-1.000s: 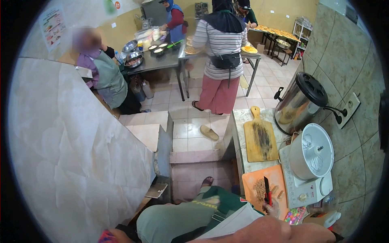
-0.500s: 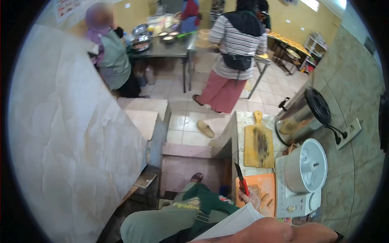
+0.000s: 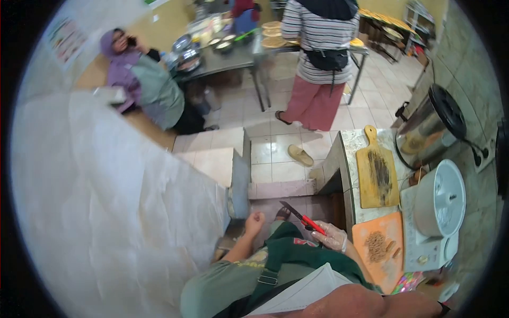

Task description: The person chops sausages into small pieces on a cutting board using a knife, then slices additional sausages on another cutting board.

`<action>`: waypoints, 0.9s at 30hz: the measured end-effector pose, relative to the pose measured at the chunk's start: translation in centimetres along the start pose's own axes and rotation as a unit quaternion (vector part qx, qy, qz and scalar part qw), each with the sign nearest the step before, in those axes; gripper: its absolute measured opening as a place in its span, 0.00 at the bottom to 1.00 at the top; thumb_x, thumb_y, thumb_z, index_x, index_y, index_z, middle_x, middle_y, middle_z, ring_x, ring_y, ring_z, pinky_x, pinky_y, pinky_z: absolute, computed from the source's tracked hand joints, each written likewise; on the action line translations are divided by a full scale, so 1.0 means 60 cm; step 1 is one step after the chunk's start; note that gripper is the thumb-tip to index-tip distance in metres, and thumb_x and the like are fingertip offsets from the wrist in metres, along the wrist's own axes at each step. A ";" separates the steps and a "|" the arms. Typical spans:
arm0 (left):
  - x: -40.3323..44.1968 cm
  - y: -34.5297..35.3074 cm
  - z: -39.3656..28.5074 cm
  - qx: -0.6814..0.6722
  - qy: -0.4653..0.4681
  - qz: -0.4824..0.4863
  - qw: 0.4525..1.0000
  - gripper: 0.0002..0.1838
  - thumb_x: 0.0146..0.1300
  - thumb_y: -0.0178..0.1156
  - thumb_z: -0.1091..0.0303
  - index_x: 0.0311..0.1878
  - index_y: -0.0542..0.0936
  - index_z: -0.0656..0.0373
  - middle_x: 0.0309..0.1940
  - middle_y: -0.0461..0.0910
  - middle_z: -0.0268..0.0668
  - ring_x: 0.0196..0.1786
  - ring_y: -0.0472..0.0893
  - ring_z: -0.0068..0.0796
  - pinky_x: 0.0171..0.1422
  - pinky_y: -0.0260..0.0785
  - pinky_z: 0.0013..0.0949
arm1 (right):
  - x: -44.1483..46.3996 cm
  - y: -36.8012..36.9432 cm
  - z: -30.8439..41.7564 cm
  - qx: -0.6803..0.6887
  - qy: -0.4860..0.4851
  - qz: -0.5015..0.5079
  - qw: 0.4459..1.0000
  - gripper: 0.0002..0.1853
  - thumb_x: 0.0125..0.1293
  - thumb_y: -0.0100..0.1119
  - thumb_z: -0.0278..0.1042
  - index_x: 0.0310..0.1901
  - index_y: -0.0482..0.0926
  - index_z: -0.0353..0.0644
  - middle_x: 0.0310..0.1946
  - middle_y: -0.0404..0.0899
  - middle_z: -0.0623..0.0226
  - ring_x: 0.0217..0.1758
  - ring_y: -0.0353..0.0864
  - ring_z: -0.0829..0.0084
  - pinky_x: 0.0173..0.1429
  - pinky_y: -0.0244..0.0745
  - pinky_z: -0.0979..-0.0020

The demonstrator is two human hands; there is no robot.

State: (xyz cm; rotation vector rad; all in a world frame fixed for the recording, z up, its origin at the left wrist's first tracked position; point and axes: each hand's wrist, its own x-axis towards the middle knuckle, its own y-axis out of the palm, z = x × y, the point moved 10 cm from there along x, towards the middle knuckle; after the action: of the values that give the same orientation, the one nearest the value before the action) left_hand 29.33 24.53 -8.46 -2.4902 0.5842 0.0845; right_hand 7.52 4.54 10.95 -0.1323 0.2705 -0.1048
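Observation:
My right hand (image 3: 332,236), in a clear plastic glove, is closed round the red handle of a black-bladed knife (image 3: 313,223). The blade points up and left, over the floor beside the counter. My left hand (image 3: 255,223) is bare and curled closed, left of the knife tip; whether anything is inside the fingers is hidden. To the right, an orange cutting board (image 3: 391,230) carries a pile of chopped brown bits (image 3: 376,247) and a few uncut brown pieces (image 3: 391,246). Neither hand touches the board.
A worn wooden board (image 3: 377,177), a white mixer bowl (image 3: 440,199) and a steel urn (image 3: 427,132) stand on the right counter. A paper-like pale surface (image 3: 106,196) fills the left. Beyond are a person holding a phone (image 3: 154,90), a person in stripes (image 3: 323,58) and a metal table (image 3: 222,63).
The knife and my right hand have moved off the orange board to the left, in front of my body. My left hand has come into view. The camera's view has shifted.

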 end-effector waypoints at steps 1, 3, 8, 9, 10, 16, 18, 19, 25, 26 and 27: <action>0.027 0.009 0.020 -0.041 -0.026 0.018 0.999 0.19 0.54 0.59 0.59 0.44 0.74 0.61 0.28 0.78 0.36 0.30 0.77 0.24 0.34 0.69 0.27 | 0.019 -0.005 0.020 0.008 -0.042 0.000 0.999 0.21 0.62 0.48 0.43 0.53 0.67 0.40 0.28 0.75 0.65 0.32 0.74 0.73 0.37 0.67 0.70; 0.082 0.009 -0.008 -0.050 -0.064 0.048 0.996 0.17 0.54 0.60 0.62 0.43 0.74 0.62 0.27 0.77 0.36 0.29 0.76 0.22 0.33 0.69 0.26 | 0.059 -0.027 0.048 -0.015 -0.064 -0.036 0.997 0.21 0.63 0.47 0.43 0.54 0.66 0.40 0.27 0.73 0.68 0.30 0.71 0.76 0.35 0.66 0.73; 0.215 0.039 -0.137 -0.070 -0.019 0.176 0.982 0.13 0.57 0.56 0.65 0.42 0.72 0.63 0.30 0.76 0.34 0.28 0.74 0.21 0.31 0.67 0.23 | 0.113 -0.068 0.069 0.112 0.003 -0.112 0.987 0.18 0.63 0.46 0.42 0.51 0.67 0.42 0.26 0.71 0.72 0.29 0.69 0.79 0.34 0.66 0.76; 0.238 0.057 -0.173 -0.071 -0.019 0.204 0.976 0.14 0.56 0.56 0.67 0.44 0.71 0.63 0.30 0.75 0.35 0.29 0.74 0.21 0.31 0.67 0.23 | 0.119 -0.072 0.048 0.113 -0.030 -0.143 0.983 0.17 0.63 0.47 0.41 0.50 0.67 0.43 0.26 0.71 0.72 0.31 0.70 0.78 0.36 0.66 0.75; 0.251 0.070 -0.196 -0.068 -0.026 0.230 0.970 0.15 0.56 0.56 0.69 0.45 0.70 0.63 0.31 0.75 0.35 0.29 0.74 0.21 0.32 0.67 0.23 | 0.109 -0.080 0.046 0.110 -0.040 -0.184 0.976 0.16 0.62 0.47 0.39 0.49 0.68 0.42 0.28 0.73 0.71 0.33 0.71 0.75 0.39 0.66 0.73; 0.276 0.233 -0.335 -0.022 0.047 0.363 0.930 0.19 0.54 0.58 0.69 0.48 0.69 0.64 0.33 0.74 0.34 0.30 0.73 0.20 0.31 0.65 0.22 | 0.012 -0.082 -0.002 0.039 0.094 -0.325 0.940 0.17 0.60 0.49 0.40 0.48 0.69 0.42 0.28 0.75 0.65 0.35 0.75 0.70 0.40 0.68 0.70; 0.244 0.302 -0.375 -0.051 0.051 0.409 0.910 0.18 0.55 0.58 0.70 0.48 0.69 0.65 0.33 0.74 0.35 0.30 0.73 0.20 0.31 0.65 0.22 | -0.034 -0.080 -0.013 0.097 0.116 -0.401 0.903 0.18 0.60 0.48 0.40 0.49 0.68 0.42 0.27 0.76 0.64 0.31 0.76 0.70 0.37 0.69 0.69; 0.220 0.338 -0.399 -0.079 0.051 0.444 0.891 0.18 0.55 0.57 0.72 0.49 0.69 0.65 0.33 0.74 0.35 0.30 0.73 0.19 0.31 0.64 0.22 | -0.048 -0.077 -0.018 0.100 0.122 -0.414 0.897 0.18 0.60 0.48 0.40 0.49 0.68 0.42 0.27 0.76 0.64 0.31 0.76 0.70 0.37 0.69 0.69; 0.016 0.466 -0.541 -0.097 0.117 0.615 0.774 0.17 0.55 0.54 0.79 0.49 0.68 0.67 0.30 0.73 0.32 0.29 0.72 0.19 0.33 0.64 0.20 | -0.155 -0.043 -0.041 0.200 0.131 -0.578 0.781 0.23 0.60 0.48 0.34 0.58 0.63 0.45 0.25 0.73 0.68 0.24 0.71 0.78 0.31 0.69 0.76; -0.004 0.479 -0.562 -0.093 0.157 0.622 0.762 0.17 0.54 0.55 0.78 0.49 0.69 0.67 0.30 0.72 0.32 0.29 0.71 0.18 0.34 0.64 0.20 | -0.164 -0.040 -0.037 0.237 0.096 -0.599 0.759 0.24 0.60 0.48 0.33 0.59 0.61 0.47 0.25 0.71 0.69 0.24 0.68 0.79 0.31 0.68 0.77; -0.010 0.497 -0.573 -0.081 0.183 0.617 0.761 0.17 0.54 0.55 0.78 0.49 0.69 0.67 0.30 0.72 0.31 0.29 0.71 0.18 0.34 0.64 0.20 | -0.172 -0.035 -0.034 0.271 0.059 -0.616 0.738 0.26 0.60 0.48 0.32 0.61 0.58 0.48 0.25 0.70 0.70 0.24 0.66 0.81 0.30 0.67 0.78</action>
State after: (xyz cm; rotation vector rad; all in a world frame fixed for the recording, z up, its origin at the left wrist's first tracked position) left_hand 13.81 -16.17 4.75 -1.8012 2.3611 0.1446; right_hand -3.10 3.45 11.97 0.3086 0.2292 -1.5262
